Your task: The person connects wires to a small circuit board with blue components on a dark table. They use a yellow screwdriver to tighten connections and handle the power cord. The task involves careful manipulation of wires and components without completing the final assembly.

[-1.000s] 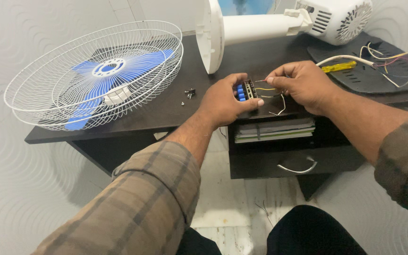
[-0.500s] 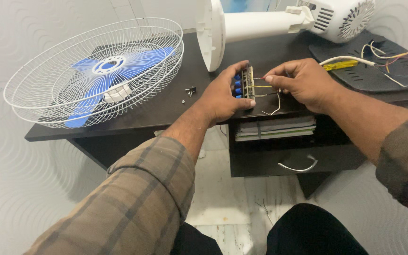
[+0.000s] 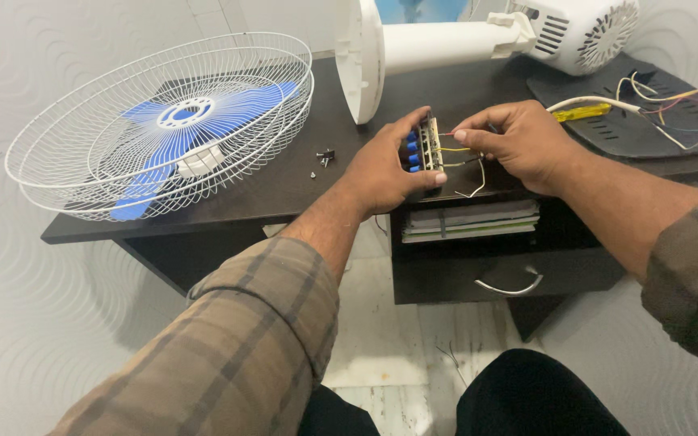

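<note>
My left hand [image 3: 387, 167] grips a small switch block [image 3: 423, 145] with blue push buttons, held on edge above the dark desk [image 3: 284, 190]. My right hand [image 3: 519, 144] pinches thin yellow and red wires [image 3: 460, 151] that run into the back of the block. A loose white wire loop hangs below the block.
A white wire fan guard [image 3: 163, 121] with a blue blade inside lies at the left of the desk. A white fan base and motor housing [image 3: 478, 36] lies on its side at the back. Small screws [image 3: 323, 156], a yellow-handled screwdriver [image 3: 582, 112], a black cover [image 3: 648, 121] and papers on the shelf [image 3: 470, 220] are nearby.
Both hands lifted the switch block slightly and turned it more upright. My right fingers have shifted along the wires at its back.
</note>
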